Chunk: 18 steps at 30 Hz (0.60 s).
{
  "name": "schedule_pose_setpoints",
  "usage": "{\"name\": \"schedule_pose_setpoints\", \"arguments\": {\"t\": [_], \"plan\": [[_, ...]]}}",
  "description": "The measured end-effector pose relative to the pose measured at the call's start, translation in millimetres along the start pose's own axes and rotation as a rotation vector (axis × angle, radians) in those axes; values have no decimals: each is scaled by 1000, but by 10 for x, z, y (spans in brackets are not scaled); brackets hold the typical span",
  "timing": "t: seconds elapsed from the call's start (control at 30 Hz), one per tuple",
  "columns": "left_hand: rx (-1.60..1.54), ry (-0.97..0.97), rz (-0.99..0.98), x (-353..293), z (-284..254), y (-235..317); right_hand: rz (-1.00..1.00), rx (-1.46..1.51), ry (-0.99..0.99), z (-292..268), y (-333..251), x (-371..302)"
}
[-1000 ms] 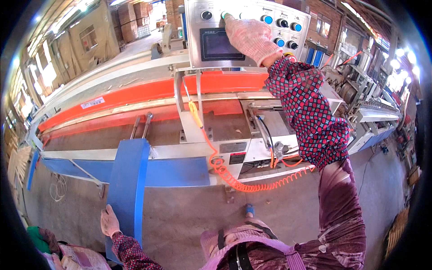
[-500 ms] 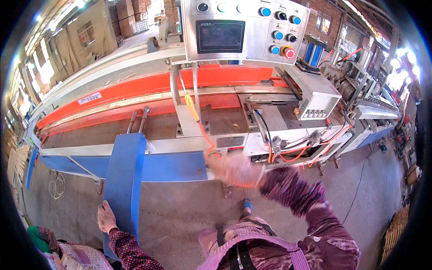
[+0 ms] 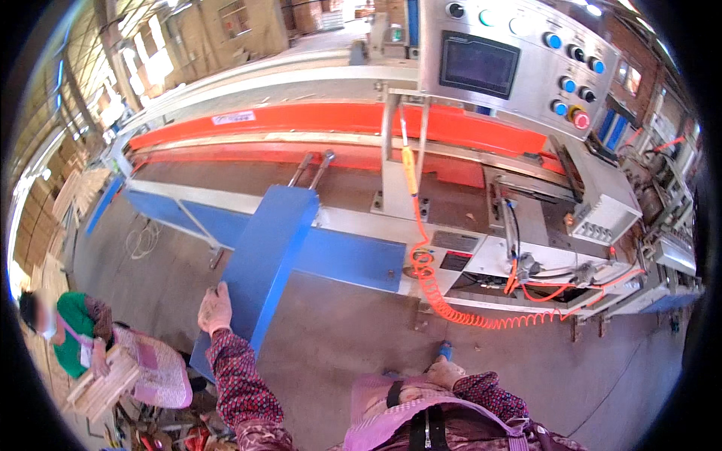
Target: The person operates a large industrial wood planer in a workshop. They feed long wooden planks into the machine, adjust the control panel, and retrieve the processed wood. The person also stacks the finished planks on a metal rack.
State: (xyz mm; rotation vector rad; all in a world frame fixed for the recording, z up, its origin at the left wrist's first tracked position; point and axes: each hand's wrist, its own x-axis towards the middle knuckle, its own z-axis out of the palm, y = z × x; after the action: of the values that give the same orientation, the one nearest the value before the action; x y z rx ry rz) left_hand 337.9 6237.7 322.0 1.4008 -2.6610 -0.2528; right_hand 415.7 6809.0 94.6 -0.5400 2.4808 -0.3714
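Left hand (image 3: 214,307) open, resting on long blue metal panel (image 3: 265,255) at lower left, right hand (image 3: 445,371) loosely curled, empty, bottom centre

Control panel (image 3: 519,71) stands right of and behind the support arm (image 3: 263,255).

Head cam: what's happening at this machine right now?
A person stands in front of a long orange and blue woodworking machine. The left hand rests on the edge of the blue support arm that sticks out toward them. The right hand is down by the waist, holding nothing visible. Nobody is touching the control panel. An orange coiled hose hangs below the machine. To the left, another person crouches with wooden slats.
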Motion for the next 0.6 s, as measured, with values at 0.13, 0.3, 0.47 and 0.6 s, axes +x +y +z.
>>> {"name": "schedule_pose_setpoints", "arguments": {"t": [0.13,0.3,0.47,0.6], "plan": [[-25,-50,54,-17,38,233,88,-85,-50,681,610,281],[-42,-39,107,19,102,-19,361,195,-181,543,432,284],[-54,-87,103,-6,79,99,322,257,-214,718,515,214],[-73,-22,142,34,142,52,319,279,-213,755,516,210]]}}
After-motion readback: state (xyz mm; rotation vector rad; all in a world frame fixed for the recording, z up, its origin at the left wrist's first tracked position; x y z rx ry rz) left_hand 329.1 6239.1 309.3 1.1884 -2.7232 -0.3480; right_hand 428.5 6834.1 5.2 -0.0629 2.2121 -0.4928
